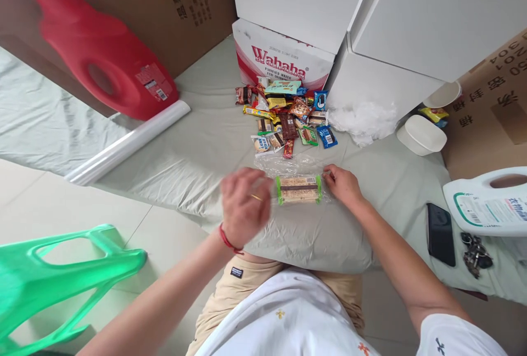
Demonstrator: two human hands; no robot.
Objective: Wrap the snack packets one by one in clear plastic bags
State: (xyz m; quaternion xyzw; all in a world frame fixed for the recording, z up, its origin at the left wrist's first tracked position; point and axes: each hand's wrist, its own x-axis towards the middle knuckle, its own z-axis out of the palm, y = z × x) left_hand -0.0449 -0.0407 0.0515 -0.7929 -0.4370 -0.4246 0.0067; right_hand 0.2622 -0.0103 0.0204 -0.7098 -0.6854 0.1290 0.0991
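Observation:
A wrapped snack bar (300, 189) with green ends lies flat on the cloth, a clear plastic bag (288, 165) spread around and behind it. To its left my left hand (246, 202), with a ring and a red wrist cord, is smeared by motion, so its finger pose is unclear. My right hand (342, 183) is at the bag's right edge, thumb and forefinger pinched on the thin plastic. Behind the bag sits a pile of small packaged snacks (289, 125) in many colours.
A Wahaha carton (284, 59) stands behind the snacks, beside crumpled white plastic bags (364, 122). At left are a red jug (111, 65), a plastic film roll (132, 142) and a green stool (74, 268). A white tub (422, 135), phone (440, 234), keys (476, 255) and white detergent bottle (489, 202) lie right.

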